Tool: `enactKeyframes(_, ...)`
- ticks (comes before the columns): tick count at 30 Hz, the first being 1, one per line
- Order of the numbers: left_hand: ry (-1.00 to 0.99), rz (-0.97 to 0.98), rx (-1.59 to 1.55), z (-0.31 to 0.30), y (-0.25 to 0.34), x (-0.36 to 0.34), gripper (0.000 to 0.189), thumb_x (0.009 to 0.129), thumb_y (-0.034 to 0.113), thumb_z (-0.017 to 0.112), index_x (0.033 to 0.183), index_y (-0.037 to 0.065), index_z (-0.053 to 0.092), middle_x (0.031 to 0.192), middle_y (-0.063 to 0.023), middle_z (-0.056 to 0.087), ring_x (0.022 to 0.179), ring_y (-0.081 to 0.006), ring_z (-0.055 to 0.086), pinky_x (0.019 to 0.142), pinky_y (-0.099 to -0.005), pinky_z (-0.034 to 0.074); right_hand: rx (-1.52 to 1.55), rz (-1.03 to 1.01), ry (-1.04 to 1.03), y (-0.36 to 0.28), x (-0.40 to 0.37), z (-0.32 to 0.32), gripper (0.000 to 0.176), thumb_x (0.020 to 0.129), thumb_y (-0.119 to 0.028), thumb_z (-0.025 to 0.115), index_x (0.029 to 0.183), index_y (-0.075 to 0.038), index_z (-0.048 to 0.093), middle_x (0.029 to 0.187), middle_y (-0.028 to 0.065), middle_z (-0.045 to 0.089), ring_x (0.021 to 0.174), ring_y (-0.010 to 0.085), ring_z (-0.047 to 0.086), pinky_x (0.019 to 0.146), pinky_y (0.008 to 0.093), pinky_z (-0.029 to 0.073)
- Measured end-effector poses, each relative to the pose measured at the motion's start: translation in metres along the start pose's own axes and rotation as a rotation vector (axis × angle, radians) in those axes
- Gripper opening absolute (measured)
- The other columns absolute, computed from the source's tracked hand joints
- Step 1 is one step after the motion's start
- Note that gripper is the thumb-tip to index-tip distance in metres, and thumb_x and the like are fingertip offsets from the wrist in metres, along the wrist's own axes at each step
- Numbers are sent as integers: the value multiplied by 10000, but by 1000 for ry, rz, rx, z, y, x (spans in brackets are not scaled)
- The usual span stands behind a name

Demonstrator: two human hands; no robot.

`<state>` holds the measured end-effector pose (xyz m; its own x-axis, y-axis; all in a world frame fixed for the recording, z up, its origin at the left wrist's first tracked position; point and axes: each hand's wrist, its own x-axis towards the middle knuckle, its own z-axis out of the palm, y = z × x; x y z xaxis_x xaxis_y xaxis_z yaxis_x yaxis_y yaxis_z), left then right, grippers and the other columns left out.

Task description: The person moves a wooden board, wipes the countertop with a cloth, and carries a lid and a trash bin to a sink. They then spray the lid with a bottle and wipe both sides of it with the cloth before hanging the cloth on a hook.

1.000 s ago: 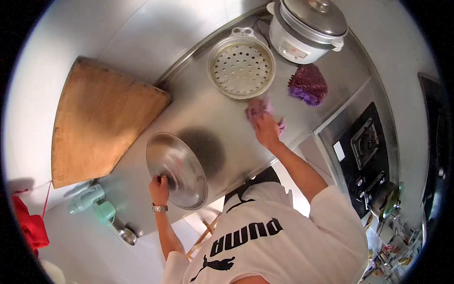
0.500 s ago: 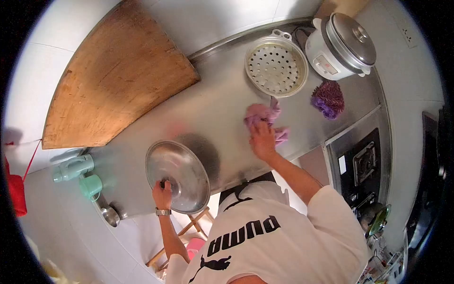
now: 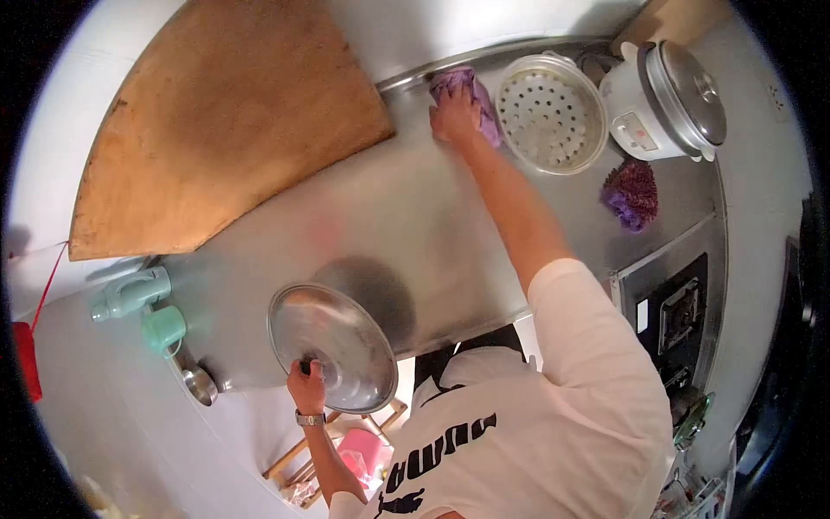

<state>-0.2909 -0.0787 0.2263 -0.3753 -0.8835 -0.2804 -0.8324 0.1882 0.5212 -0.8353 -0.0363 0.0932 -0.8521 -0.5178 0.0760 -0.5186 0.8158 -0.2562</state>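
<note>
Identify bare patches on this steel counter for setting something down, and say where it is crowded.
Free: middle of the steel counter, between the wooden board, the round metal lid in the left hand and the right arm. Crowded: back right, right hand with purple cloth, perforated steamer tray, white rice cooker.

Bright even light, fisheye warping, dark vignette corners, slightly soft focus

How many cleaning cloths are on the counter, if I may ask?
2. A pink-purple cloth is under the right hand beside the steamer tray; a fuzzy purple cloth lies near the rice cooker. Others may be hidden.
</note>
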Motion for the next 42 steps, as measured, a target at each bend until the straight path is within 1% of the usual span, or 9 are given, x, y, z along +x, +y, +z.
enactKeyframes(5, -112, -67, 27, -2, -24, 1, 193, 796, 172, 586, 823, -19, 583, 718, -162, 608, 615, -300, 564, 577, -405, 446, 97, -299, 199, 3, -58, 14, 429, 783, -216, 566, 1169, -31, 534, 1240, 221, 462, 1172, 385, 414, 972, 501, 323)
enactKeyframes(13, -40, 144, 206, 5, -16, 22, 264, 780, 229, 577, 854, -24, 590, 735, -223, 621, 683, -386, 604, 629, -451, 467, 224, -693, -152, 6, -289, -36, 345, 828, -176, 511, 1132, -26, 574, 1262, 183, 499, 1201, 347, 433, 1009, 509, 291)
enactKeyframes(18, -49, 157, 144, 6, -19, 36, 296, 778, 241, 575, 868, -42, 589, 760, -241, 619, 702, -407, 597, 642, -458, 467, 249, -308, -15, 102, -286, -50, 306, 844, -202, 496, 1097, -69, 604, 1185, 164, 560, 1128, 331, 501, 931, 450, 395)
enactKeyframes(20, -57, 162, 99, 11, -19, 38, 305, 777, 245, 576, 865, -46, 586, 766, -243, 619, 709, -410, 597, 645, -458, 467, 173, 83, 159, 160, -282, -19, 277, 828, -116, 506, 1071, -36, 611, 1121, 167, 593, 1069, 342, 532, 936, 440, 383)
enactKeyframes(22, -49, 189, 164, 9, -11, 37, 301, 778, 240, 575, 867, -48, 587, 775, -242, 623, 722, -413, 597, 654, -455, 468, 482, 862, 166, 162, -236, -77, 314, 876, -243, 479, 1014, -4, 628, 1010, 216, 620, 959, 360, 586, 844, 431, 439)
enactKeyframes(26, -31, 216, 278, 11, 3, 36, 292, 777, 230, 582, 867, -47, 588, 775, -238, 626, 723, -407, 599, 657, -454, 468, 625, 990, 246, 181, -174, -146, 547, 797, -491, 560, 1037, -5, 628, 998, 226, 628, 951, 394, 599, 823, 434, 463)
enactKeyframes(32, -54, 189, 168, 12, 22, 27, 259, 780, 210, 581, 832, -43, 582, 747, -225, 621, 683, -373, 597, 633, -436, 463, 284, 859, 3, 219, -116, -108, 478, 764, -435, 578, 1029, -43, 648, 1029, 173, 647, 960, 332, 619, 837, 415, 476)
enactKeyframes(38, 18, 229, 189, 13, 15, 19, 244, 784, 203, 583, 786, -41, 574, 698, -190, 612, 612, -327, 571, 587, -413, 451, 421, 728, -78, 134, -192, -119, 363, 732, -356, 585, 900, -36, 617, 883, 188, 644, 853, 358, 613, 733, 447, 474)
enactKeyframes(42, -75, 7, 44, 11, -10, 22, 243, 783, 197, 570, 767, -45, 569, 688, -181, 608, 611, -324, 565, 586, -415, 447, 400, 414, -210, 63, -250, -91, 337, 792, -324, 540, 942, -25, 581, 911, 182, 626, 878, 363, 599, 772, 468, 467)
